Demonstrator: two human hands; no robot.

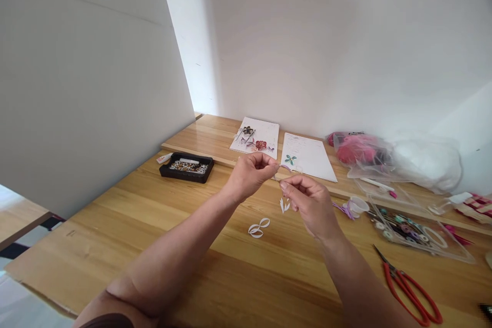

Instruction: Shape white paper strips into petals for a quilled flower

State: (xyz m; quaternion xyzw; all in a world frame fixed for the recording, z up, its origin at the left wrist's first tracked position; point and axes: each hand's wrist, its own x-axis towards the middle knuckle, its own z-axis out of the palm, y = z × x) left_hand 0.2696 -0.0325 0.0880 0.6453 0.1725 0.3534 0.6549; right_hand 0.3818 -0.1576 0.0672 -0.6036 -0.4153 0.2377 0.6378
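My left hand [251,173] and my right hand [309,202] meet above the wooden table [154,225], fingertips pinched together on a small purple paper strip [285,167] held between them. Below the hands, white looped paper shapes [259,227] lie on the table. A smaller white paper petal piece [284,205] lies just left of my right hand. Two white sheets, the left sheet [257,137] and the right sheet [307,158], lie beyond the hands. They carry small quilled paper flowers.
A black tray of beads [187,167] sits at the left. Red-handled scissors [409,287] lie at the front right. A clear box of coloured coils [407,225], a small white cup [357,206] and plastic bags with pink and white material [388,156] crowd the right side. White walls enclose the table.
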